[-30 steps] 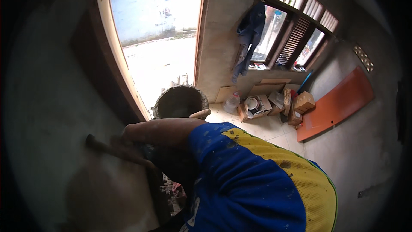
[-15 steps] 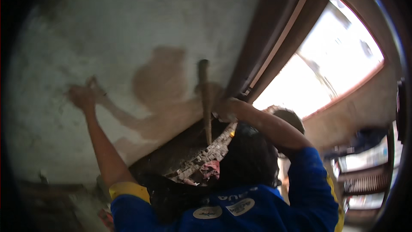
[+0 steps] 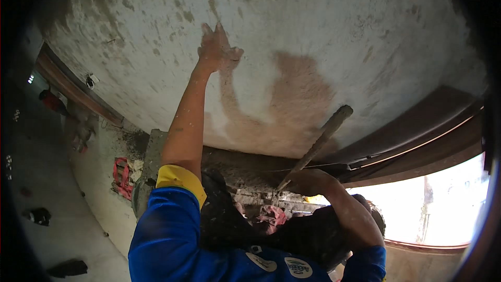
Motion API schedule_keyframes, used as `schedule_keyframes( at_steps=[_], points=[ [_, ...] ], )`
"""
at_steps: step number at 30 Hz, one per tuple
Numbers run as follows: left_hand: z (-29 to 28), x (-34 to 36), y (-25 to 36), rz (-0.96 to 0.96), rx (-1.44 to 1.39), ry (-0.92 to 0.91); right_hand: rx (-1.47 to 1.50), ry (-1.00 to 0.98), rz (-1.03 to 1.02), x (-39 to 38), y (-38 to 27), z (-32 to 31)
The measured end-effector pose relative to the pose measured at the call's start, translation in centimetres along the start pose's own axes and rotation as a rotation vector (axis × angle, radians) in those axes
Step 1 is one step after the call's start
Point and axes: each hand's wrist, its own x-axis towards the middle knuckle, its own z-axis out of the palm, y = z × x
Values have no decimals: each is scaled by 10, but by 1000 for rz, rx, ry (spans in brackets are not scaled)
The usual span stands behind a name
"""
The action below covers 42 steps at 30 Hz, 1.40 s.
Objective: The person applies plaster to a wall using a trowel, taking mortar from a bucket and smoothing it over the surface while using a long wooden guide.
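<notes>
Spreading across the upper scene, a grey, blotched wall (image 3: 376,26) stands before the person, with a bright doorway (image 3: 446,206) at the lower right. A rough, mud-caked stick (image 3: 330,128) slants in front of the wall's lower part, its lower end beside the right hand (image 3: 308,181), whose fingers are hidden; I cannot tell whether they grip it. The left hand (image 3: 216,55) reaches up at the wall, fingers spread wide, holding nothing visible. Crumpled pink material (image 3: 272,216) lies below the stick.
</notes>
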Motion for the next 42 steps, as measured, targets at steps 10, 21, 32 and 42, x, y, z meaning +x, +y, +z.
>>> schedule_keyframes(
  at_steps=[10, 21, 32, 42],
  points=[
    [36, 17, -12, 63, -24, 73, -33, 67, -1, -8, -8, -7],
    [-15, -23, -7, -98, -66, 38, 20, 42, -17, -4, -39, -23],
    [34, -3, -33, 133, -48, 52, -86, 35, -91, 22, -24, -11],
    [73, 42, -63, 224, 220, 68, -164, -2, 38, 27, 5, 13]
  ],
)
